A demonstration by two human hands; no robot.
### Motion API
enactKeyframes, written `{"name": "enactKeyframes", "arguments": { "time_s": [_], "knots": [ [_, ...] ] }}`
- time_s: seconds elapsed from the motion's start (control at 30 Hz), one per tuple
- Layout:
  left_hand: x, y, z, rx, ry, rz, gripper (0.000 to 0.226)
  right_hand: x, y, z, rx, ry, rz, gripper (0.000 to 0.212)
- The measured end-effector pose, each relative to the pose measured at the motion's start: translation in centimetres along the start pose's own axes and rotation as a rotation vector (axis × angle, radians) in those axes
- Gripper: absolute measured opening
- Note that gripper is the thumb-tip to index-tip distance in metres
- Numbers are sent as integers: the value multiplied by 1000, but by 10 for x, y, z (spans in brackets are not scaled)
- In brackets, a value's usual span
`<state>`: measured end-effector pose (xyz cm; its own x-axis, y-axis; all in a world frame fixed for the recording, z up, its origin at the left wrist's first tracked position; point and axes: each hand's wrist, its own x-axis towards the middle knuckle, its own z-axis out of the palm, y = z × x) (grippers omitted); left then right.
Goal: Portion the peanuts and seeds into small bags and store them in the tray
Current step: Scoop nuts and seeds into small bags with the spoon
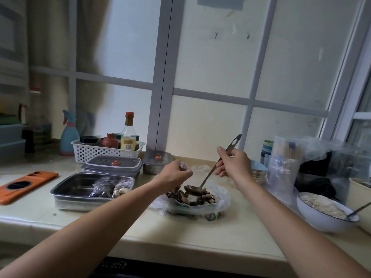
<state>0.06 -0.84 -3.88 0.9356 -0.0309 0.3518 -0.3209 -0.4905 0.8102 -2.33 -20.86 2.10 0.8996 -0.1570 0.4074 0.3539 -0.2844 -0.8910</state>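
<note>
Left hand [175, 173] fingers [186, 172] pinch small clear bag [183, 166] above peanut-seed mix [206, 198] in open plastic bag [222, 199] on tabletop [140, 227] — right hand [232, 163] fingers curled round ladle [208, 175] handle, scoop in mix; steel tray [60, 189] just left holds filled bags [109, 188]

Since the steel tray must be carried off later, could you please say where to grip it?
Probably grip the steel tray under its out-turned rim at its left and right ends, coming in from the sides: it lies flat, and the filled bags sit at its right end, so a one-sided lift might tip it.
</note>
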Motion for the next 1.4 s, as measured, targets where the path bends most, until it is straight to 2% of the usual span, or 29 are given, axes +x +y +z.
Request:
{"name": "enactKeyframes", "arguments": {
  "time_s": [0.17,0.3,0.37,0.5,0.67,0.87,1.13,1.4],
  "knots": [
    [15,18,13,89,-63,86,31,-12,11,1,-40,51,0,39],
    [25,35,33,132,-207,127,13,-17,16,-6,-66,112,-40,38],
    [32,42,40,161,-256,129,14,-20,18,-10,-55,120,-61,38],
    [44,51,50,131,-425,36,19,-26,24,-17,-33,105,-95,38],
    [49,44,66,303,-544,-91,26,-29,32,-24,14,82,-115,34],
    [47,45,62,298,-470,-70,27,-34,29,-19,18,67,-136,32],
    [36,63,34,176,-255,24,48,-52,15,-5,-78,62,-230,34],
    [25,64,-1,50,-82,-17,46,-52,11,-8,-175,104,-207,35]
  ]
}}
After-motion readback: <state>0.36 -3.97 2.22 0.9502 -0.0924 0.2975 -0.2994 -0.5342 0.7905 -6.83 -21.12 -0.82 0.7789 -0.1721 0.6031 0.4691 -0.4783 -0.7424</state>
